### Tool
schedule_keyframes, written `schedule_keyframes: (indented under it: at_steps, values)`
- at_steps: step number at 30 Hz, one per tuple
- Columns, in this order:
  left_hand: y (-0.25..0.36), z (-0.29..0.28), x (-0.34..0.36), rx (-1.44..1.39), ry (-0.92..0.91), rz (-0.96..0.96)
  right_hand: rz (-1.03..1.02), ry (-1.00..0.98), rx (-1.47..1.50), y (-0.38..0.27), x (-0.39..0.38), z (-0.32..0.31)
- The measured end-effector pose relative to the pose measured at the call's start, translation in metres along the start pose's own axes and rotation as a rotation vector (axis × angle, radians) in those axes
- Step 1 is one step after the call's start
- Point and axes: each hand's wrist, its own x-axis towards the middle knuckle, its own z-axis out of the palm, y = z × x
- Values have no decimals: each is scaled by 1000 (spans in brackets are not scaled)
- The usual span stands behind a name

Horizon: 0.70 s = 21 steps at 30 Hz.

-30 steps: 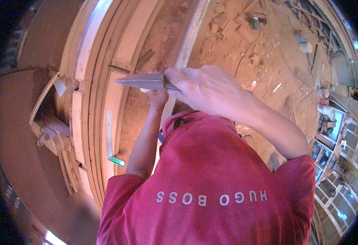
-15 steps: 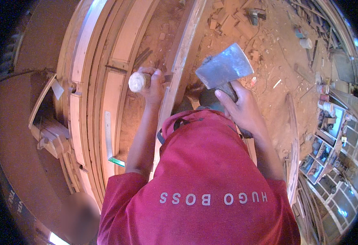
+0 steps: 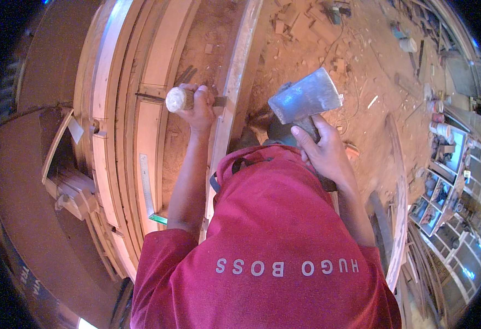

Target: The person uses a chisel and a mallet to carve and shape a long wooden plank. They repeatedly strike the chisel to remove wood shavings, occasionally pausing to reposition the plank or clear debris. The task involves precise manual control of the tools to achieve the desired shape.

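My left hand (image 3: 201,112) is closed around the handle of a chisel (image 3: 178,100), whose pale, battered butt end points left. Its short blade reaches right to a long wooden beam (image 3: 234,74) and meets its edge. In my right hand (image 3: 328,149) is a hatchet (image 3: 305,100), gripped by the handle close under its broad grey metal head. That head hangs to the right of the beam, apart from the chisel. My fingers cover most of the hatchet's handle.
Long planks (image 3: 104,82) run side by side on the left. A square (image 3: 146,181) with a metal blade and green stock lies on one. Wood offcuts (image 3: 306,24) litter the dirt floor. At right stand a compartmented tool box (image 3: 435,192) and several buckets (image 3: 440,129); a long board (image 3: 399,219) lies nearer.
The hatchet head has dropped slightly and turned a little in my right hand. My left hand with the chisel has shifted slightly up and left. The whole view has also moved a little.
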Motion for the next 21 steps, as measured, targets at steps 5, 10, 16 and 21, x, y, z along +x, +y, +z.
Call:
schedule_keyframes:
  at_steps: [5, 10, 16, 21]
  values:
    - [-5, -6, 4, 38, -16, 3, 24, -19, -10, 1, -1, 1]
    - [-6, 0, 11, 287, 34, 129, 4, -3, 25, 5, -1, 6]
    - [2, 14, 17, 139, 54, -13, 41, -35, -1, 4, 1, 7]
    - [-8, 1, 13, -69, 58, -65, -5, -26, 1, 12, 3, 10]
